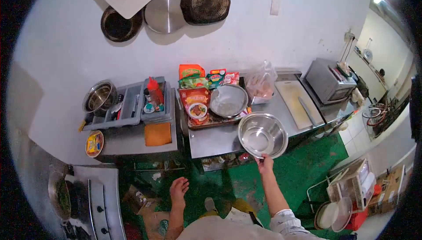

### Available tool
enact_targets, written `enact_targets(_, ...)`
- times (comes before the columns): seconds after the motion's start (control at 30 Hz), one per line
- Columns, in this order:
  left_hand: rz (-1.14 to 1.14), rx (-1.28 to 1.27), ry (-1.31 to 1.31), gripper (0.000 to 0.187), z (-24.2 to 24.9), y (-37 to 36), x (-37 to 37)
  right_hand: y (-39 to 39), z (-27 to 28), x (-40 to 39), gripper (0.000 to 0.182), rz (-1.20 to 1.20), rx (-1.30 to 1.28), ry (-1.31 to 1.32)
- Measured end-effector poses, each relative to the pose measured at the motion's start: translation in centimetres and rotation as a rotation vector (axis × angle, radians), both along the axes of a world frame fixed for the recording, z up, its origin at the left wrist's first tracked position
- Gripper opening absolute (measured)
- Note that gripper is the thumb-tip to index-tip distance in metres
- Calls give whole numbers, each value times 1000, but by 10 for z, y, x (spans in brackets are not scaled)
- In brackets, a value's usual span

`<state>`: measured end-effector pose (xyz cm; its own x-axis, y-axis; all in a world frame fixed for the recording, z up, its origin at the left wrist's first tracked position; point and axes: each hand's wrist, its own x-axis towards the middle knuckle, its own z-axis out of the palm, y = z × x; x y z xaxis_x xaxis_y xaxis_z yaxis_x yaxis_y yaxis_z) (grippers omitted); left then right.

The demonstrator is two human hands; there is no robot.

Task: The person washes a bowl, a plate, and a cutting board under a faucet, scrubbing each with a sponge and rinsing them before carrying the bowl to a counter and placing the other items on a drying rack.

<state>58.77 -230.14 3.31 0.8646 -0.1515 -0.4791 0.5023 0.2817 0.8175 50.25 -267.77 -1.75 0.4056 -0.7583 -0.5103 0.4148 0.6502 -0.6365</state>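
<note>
My right hand (264, 164) grips the near rim of a shiny steel bowl (263, 134), which is held over the front edge of the steel table (211, 145). Inside the bowl nothing can be made out but reflections. My left hand (179, 190) is raised over the floor, holding nothing, its fingers loosely curled and apart. Behind the held bowl, a second metal bowl (228, 101) sits on a tray among colourful food packets (195, 103). A plastic bag (261, 81) stands just right of that second bowl.
Right of the bag lie a cutting board (293, 103) and a knife (307, 110), beside a toaster oven (329, 81). Left are a grey organizer (128, 103), an orange cloth (158, 134) and nested bowls (100, 97). A stove (103, 196) stands at lower left, baskets (351, 187) at lower right.
</note>
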Motion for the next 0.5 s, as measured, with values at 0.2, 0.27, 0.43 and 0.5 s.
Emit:
enact_targets(0.2,-65,-50,-6,22,-4,-82,27,-55,-22,10,25,-13,28,-15)
enact_targets(0.27,6,-66,1,22,-13,-100,29,-72,-22,20,27,-6,20,-25)
enact_targets(0.43,160,20,132,23,-48,-97,-37,-109,-18,7,61,381,51,-36)
enact_targets(0.5,241,61,202,25,-103,-86,-87,-92,6,-10,74,464,23,76)
